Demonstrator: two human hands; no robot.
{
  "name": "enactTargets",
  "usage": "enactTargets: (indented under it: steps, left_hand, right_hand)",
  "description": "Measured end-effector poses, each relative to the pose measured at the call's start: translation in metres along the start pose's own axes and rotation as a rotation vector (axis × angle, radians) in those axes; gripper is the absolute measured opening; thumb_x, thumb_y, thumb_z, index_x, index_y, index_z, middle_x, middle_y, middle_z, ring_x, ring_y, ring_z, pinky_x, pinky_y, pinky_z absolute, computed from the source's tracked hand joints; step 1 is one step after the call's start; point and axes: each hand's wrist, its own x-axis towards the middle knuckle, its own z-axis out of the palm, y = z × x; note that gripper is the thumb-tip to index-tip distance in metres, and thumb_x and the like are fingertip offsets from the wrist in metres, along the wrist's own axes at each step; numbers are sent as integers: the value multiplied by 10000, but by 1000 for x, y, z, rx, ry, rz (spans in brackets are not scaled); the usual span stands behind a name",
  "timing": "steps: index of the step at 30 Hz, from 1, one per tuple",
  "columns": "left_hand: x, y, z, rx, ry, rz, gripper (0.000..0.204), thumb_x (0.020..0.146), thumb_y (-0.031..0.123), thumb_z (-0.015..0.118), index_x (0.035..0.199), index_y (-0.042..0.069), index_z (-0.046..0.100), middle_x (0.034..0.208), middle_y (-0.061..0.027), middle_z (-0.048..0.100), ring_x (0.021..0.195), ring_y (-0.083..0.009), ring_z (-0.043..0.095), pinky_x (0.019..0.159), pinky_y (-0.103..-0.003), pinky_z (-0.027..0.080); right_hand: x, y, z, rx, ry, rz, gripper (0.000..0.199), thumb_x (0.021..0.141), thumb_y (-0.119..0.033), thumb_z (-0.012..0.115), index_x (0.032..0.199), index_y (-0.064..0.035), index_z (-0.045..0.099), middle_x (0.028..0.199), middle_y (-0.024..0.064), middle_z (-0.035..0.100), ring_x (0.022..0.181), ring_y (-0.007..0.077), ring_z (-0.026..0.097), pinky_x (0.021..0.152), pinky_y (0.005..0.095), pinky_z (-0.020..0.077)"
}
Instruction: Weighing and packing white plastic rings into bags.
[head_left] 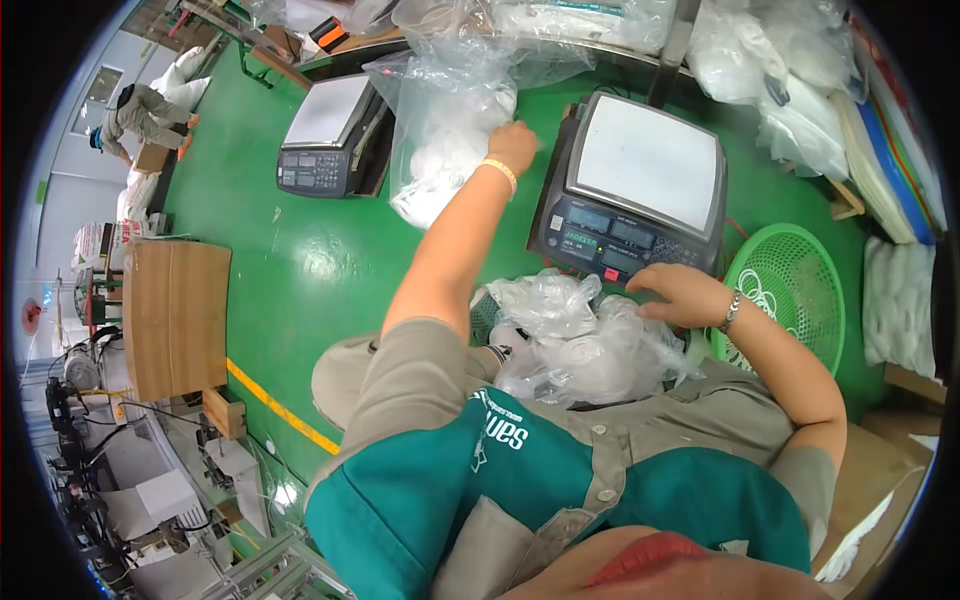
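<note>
A: Covering most of the view was the green table (300,260), so I logged it first. What stood on it?

B: Two scales. The nearer scale (632,185) sat in front of the person, right of centre, with a bare grey pan and a dark keypad. The second scale (328,138) stood farther back on the left. A brown cardboard box (176,315) lay at the table's left edge, and a green mesh basket (790,285) stood at the right, just beside the nearer scale.

A: And the bags?

B: One tall clear plastic bag (445,130) stood between the two scales, with white pieces showing through its lower half. A crumpled heap of clear bags (575,340) lay close to the person's chest, below the nearer scale.

A: Hand states?

B: The hands were well apart. The left hand (514,146) was stretched forward, fingers closed on the right side of the tall bag, a yellow band on its wrist. The right hand (682,293) was loosely spread, palm down, resting at the front edge of the nearer scale's keypad and touching the top of the heap. It gripped nothing that I could see.
</note>
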Motion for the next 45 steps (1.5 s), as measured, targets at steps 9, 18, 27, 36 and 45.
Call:
enactTargets:
  steps: [9, 18, 27, 36, 45]
  left_hand:
    - [-102, 73, -170, -190, 590, 290, 66, 662, 133, 590, 675, 69, 585, 1132, -64, 527, 1087, -259, 439, 924, -453, 286]
    - [-165, 69, -206, -833, 1021, 216, 1046, 583, 451, 775, 1344, -2, 219, 1395, -171, 231, 1290, -284, 257, 1081, -397, 109]
    - [-130, 64, -185, -1592, 296, 504, 1254, 495, 379, 825, 1405, 43, 30, 1465, -152, 81, 1360, -226, 51, 1085, -334, 48]
    - [-112, 114, -223, -1667, -575, 681, 836, 635, 182, 787, 1322, 19, 340, 1125, -30, 512, 1011, -128, 474, 946, -289, 333]
    - [-124, 117, -215, -1942, -518, 606, 1015, 565, 93, 810, 1373, 62, 198, 1263, -82, 431, 1157, -184, 410, 968, -333, 324]
  right_hand:
    - [24, -23, -10, 472, 477, -90, 983, 639, -212, 764, 1384, -42, 145, 1357, 223, 284, 1245, 306, 333, 1026, 354, 280]
    - [-13, -83, -53, 633, 644, -528, 478, 931, -408, 341, 1226, -56, 473, 1401, 129, 301, 1304, 232, 263, 1027, 374, 261]
    - [-56, -88, -66, 1225, 262, -748, 349, 945, -324, 355, 1021, -15, 499, 1036, 111, 558, 1018, 228, 541, 945, 349, 372]
    - [-92, -93, -82, 1078, 227, -910, 300, 944, -327, 300, 965, -59, 433, 772, 215, 603, 830, 370, 619, 977, 586, 277]
    - [-95, -83, -87, 1067, 251, -1059, 397, 942, -371, 281, 1040, -24, 446, 716, 210, 605, 782, 369, 633, 967, 548, 323]
